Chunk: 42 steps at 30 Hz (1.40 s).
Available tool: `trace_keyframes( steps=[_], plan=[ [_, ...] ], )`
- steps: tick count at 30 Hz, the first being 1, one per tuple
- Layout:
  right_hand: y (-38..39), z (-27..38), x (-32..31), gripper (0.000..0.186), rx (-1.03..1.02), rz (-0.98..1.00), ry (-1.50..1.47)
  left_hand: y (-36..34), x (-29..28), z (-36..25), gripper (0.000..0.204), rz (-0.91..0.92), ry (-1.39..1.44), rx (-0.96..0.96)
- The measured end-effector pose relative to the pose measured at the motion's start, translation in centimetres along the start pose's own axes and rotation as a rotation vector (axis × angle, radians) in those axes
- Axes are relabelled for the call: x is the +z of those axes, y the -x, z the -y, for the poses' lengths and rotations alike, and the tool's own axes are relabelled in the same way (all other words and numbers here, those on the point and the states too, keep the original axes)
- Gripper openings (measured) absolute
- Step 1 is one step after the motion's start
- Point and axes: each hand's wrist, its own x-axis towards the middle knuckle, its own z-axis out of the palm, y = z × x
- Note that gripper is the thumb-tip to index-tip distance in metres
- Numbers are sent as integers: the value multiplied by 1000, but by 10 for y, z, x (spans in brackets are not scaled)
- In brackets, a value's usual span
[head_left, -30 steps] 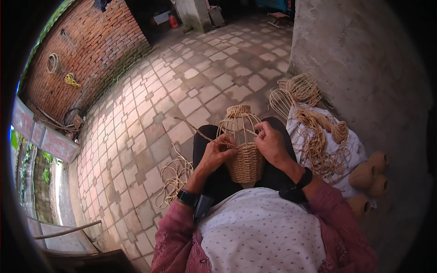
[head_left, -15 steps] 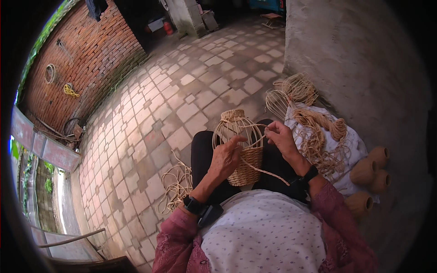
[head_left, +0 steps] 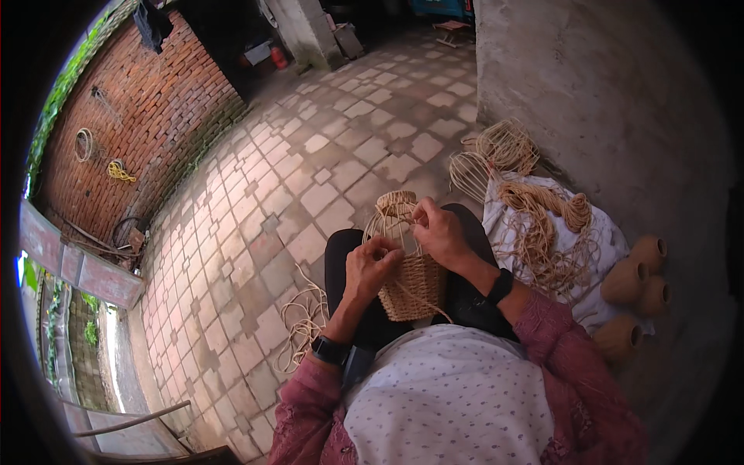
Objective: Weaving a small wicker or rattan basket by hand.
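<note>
A half-woven basket (head_left: 412, 293) of straw-coloured cord stands upright on my lap between my dark-trousered legs. Its lower part is densely woven; above, bare ribs rise to a narrow woven neck (head_left: 397, 203). My left hand (head_left: 373, 268) is closed at the basket's left side, fingers curled over the upper edge of the weave. At the upper right of the ribs, my right hand (head_left: 440, 234) is pinched, its fingertips close to the neck; the cord in them is mostly hidden. A loose cord end (head_left: 440, 308) hangs across the basket's front.
Loose cord (head_left: 304, 322) lies on the paving left of my legs. To my right, a white cloth (head_left: 608, 232) carries coiled cord (head_left: 542, 221), with wire-like basket frames (head_left: 504, 147) beyond it. Several brown clay-coloured pots (head_left: 625, 280) stand beside the cloth, near a grey wall (head_left: 597, 93).
My right hand has moved left from beside the basket to its ribs. My left hand has shifted slightly left and down, with its index finger now curled. The basket leans a little differently.
</note>
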Motion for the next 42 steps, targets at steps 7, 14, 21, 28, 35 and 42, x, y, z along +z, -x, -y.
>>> trace_keyframes(
  steps=[7, 14, 21, 28, 35, 42],
  plan=[
    [29, -5, -18, 22, 160, 19, -196, -3, 0, 24, 16, 3, 342, 66],
    [39, -60, -54, 5, -40, -67, 233, 4, -6, 6, 19, -39, 142, 80],
    [54, -64, -77, 8, 56, -35, 70, 18, 15, -33, 30, -128, -213, 462],
    [36, -58, -88, 10, 535, 196, -739, 8, 27, -42, 27, -7, -252, 334],
    [13, -36, -33, 16, 121, 168, -279, 4, 27, -44, 25, -31, -114, 137],
    [12, 1, -7, 25, -223, -129, 175, -3, 8, -3, 19, -67, 469, -4]
  ],
)
